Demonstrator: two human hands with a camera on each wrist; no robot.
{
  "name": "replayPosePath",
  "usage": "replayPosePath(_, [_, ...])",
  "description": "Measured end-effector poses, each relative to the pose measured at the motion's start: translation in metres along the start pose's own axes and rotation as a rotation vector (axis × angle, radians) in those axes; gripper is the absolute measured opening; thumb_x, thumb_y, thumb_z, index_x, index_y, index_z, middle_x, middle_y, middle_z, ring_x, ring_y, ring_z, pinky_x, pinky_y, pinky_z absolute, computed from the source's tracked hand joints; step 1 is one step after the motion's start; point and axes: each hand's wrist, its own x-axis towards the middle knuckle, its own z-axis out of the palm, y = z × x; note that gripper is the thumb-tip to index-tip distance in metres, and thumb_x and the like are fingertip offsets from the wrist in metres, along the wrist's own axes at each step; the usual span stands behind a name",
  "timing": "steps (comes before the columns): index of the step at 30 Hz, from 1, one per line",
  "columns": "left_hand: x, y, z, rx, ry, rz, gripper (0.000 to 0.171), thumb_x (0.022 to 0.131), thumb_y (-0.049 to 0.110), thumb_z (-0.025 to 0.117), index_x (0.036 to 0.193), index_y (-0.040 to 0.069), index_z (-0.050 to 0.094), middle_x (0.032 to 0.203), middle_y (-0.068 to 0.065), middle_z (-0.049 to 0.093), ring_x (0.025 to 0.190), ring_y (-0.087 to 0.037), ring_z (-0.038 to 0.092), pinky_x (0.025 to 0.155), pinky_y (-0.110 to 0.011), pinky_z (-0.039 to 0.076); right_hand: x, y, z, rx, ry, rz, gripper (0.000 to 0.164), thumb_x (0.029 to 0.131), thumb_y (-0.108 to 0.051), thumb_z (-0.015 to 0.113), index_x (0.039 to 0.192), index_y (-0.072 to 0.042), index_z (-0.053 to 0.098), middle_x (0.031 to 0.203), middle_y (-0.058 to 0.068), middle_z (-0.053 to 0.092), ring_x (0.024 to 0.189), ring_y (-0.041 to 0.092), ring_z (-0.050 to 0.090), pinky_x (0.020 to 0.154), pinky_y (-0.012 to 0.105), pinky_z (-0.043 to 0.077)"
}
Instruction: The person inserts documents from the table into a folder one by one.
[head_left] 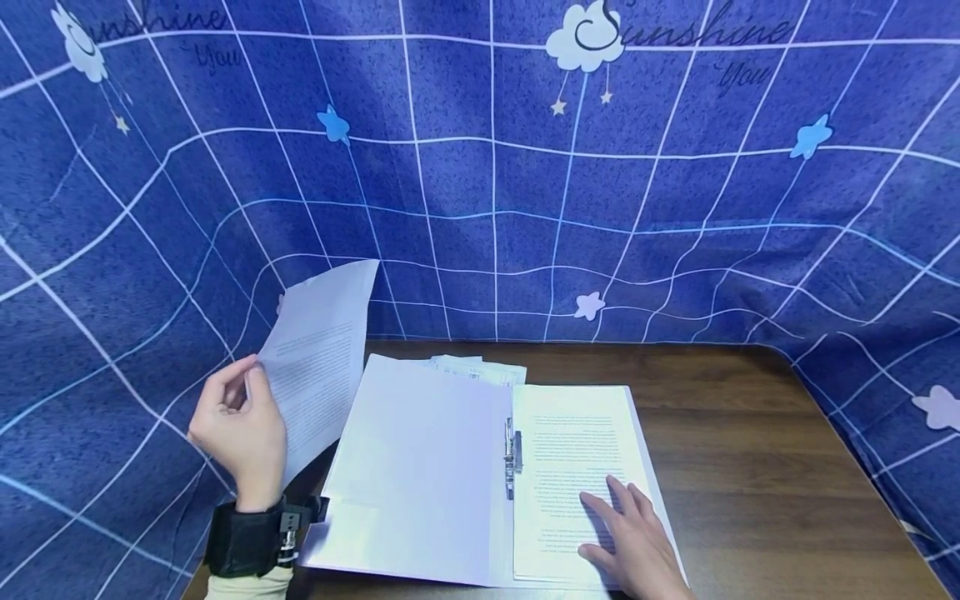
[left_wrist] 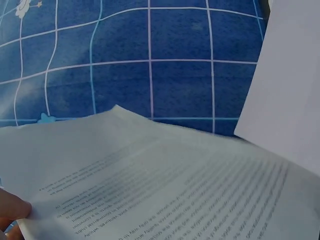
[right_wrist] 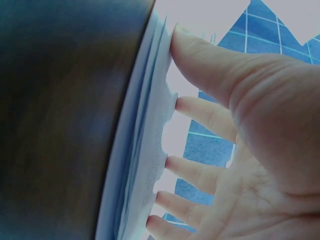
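One printed sheet stands raised left of the open folder, its edge pinched in the fingers of the left hand. Spread fingers of the right hand rest on the printed pages. Separating that sheet appears done; laying it down remains. Whether the metal clip secures the pages cannot be told.

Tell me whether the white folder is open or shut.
Open: the folder lies spread on the table, its cover to the left of the metal clip and the printed pages.
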Motion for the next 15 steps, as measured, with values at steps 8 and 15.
replayPosePath(8, [0.002,0.048,-0.001,-0.044,0.071,-0.030,0.013,0.095,0.000,0.068,0.102,-0.008,0.077,0.099,-0.017,0.077,0.088,-0.008,0.073,0.077,-0.017,0.053,0.002,-0.001,0.000,0.004,-0.003,-0.002,0.067,0.074,-0.042,0.091,0.133,-0.016,0.069,0.149,0.027,0.047,0.136,0.060,0.037,0.107,0.071,0.033])
replayPosePath(15, [0.003,0.065,-0.003,-0.106,0.080,0.023,0.013,0.094,-0.003,0.069,0.101,-0.011,0.075,0.101,-0.018,0.077,0.091,-0.012,0.075,0.082,-0.020,0.056,0.004,-0.003,-0.003,0.021,-0.087,0.064,0.069,0.076,-0.046,0.089,0.134,-0.017,0.068,0.151,0.027,0.045,0.138,0.060,0.033,0.108,0.073,0.028])
